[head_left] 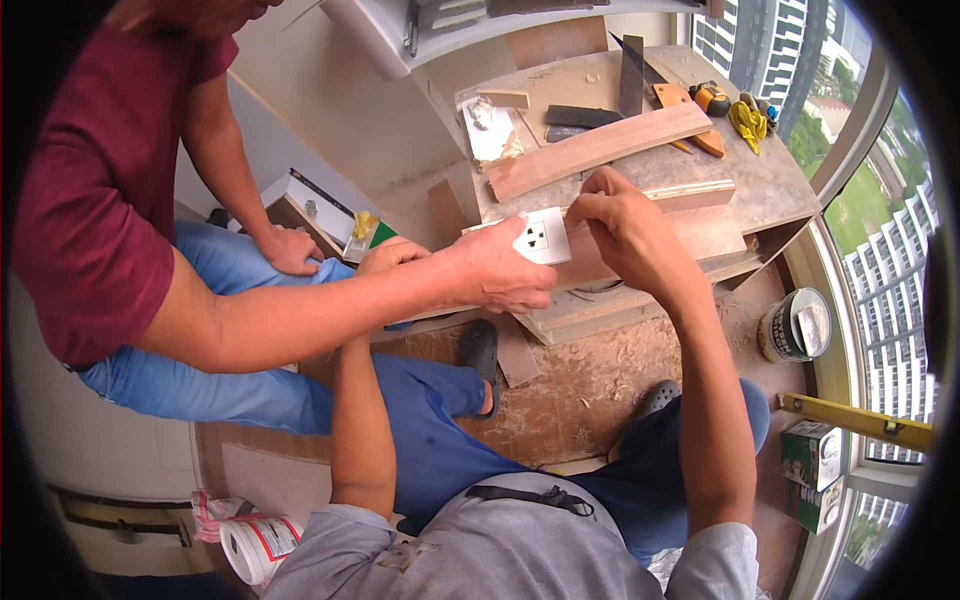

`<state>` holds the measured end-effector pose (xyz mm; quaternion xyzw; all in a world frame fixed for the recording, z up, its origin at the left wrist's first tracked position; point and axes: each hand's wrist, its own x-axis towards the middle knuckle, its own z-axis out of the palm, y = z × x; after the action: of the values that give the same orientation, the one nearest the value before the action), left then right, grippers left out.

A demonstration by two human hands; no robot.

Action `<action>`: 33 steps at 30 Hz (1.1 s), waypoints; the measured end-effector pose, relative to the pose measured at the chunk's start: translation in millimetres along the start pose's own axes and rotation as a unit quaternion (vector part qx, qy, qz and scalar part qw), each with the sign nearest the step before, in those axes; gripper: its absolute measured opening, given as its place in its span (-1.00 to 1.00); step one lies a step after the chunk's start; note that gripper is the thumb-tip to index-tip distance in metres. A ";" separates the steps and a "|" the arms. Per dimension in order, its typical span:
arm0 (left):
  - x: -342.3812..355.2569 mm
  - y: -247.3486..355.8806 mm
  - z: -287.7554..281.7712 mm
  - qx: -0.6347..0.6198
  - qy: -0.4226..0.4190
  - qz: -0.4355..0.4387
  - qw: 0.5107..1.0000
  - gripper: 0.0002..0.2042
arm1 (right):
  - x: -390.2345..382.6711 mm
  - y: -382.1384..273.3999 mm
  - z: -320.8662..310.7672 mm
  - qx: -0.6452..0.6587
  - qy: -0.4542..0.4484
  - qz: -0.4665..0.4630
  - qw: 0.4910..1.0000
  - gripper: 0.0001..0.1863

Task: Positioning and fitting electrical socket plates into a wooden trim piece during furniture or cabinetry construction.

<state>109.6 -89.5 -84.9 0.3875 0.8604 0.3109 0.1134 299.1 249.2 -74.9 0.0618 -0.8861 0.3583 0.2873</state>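
A white socket plate (543, 235) is pressed against stacked wooden boards (700, 235) on a low workbench. A co-worker in a maroon shirt reaches across from the left, and that person's hand (500, 272) holds the plate at its left and lower edge. My right hand (625, 225) is at the plate's upper right corner with fingertips pinched together; whatever is between them is hidden. My left hand (392, 255) rests curled at the left end of the boards. The co-worker's forearm covers much of it.
On the bench lie a long wood strip (600, 150), a handsaw (650, 80), a tape measure (712, 98) and a yellow cloth (748, 120). A tin can (795, 325), a yellow level (860, 420) and a green box (812, 455) sit at the right by the window. Sawdust covers the floor.
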 end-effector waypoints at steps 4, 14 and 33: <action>5.0 0.5 7.7 0.007 -0.011 0.005 1.000 -0.76 | 3.6 8.2 13.0 0.001 -0.012 -0.009 1.000 -0.89; -1.0 -17.8 -1.7 -0.172 -0.023 -0.042 0.984 -0.62 | -13.7 -12.7 2.6 0.261 0.026 0.359 0.896 -0.80; -97.5 -0.3 10.2 0.096 0.095 -0.092 0.987 -0.61 | 133.2 36.7 6.8 0.050 0.014 0.107 0.993 -0.77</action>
<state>179.6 -157.0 -97.6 0.2844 0.9252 0.2503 0.0216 174.2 284.4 -27.1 -0.0239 -0.8647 0.4314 0.2562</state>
